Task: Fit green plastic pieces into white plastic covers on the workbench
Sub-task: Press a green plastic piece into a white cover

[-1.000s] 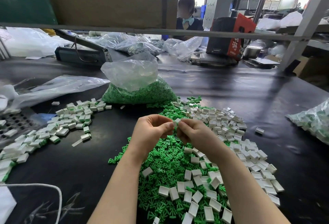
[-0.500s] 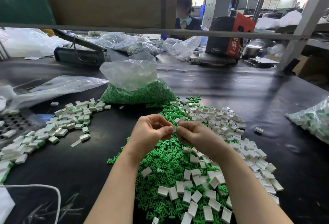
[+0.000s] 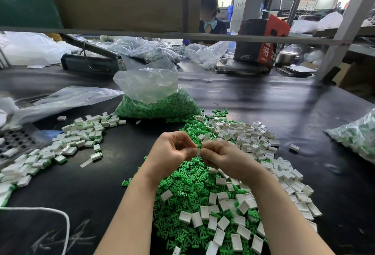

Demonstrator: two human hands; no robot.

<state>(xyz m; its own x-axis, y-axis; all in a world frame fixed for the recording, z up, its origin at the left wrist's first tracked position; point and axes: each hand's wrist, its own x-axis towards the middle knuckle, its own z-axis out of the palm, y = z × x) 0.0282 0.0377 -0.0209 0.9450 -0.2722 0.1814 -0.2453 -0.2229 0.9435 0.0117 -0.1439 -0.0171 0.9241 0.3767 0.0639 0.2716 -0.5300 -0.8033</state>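
A small white cover [image 3: 197, 151] sits at the centre of the frame, pinched between the fingertips of both hands above the counter [image 3: 253, 100]. The left hand [image 3: 171, 150] has its grip curled tight, thumb and fingers closing on the cover's left edge; the right hand [image 3: 222, 156] meets it from the other side with its fingers curled in the same way. Whether a green piece is in the cover cannot be told, as the fingers hide it.

Directly below the hands lies a heap of loose green pieces [image 3: 182, 190], with white covers [image 3: 249, 141] scattered across it and spreading toward the right. In the left of the frame a separate spread of covers with green showing at their edges [image 3: 81, 135] runs down toward the lower left. Behind the hands, in the upper middle, a clear plastic bag of green pieces [image 3: 158, 102] stands open. At the right edge another bag [image 3: 357, 133] holds white and green parts.
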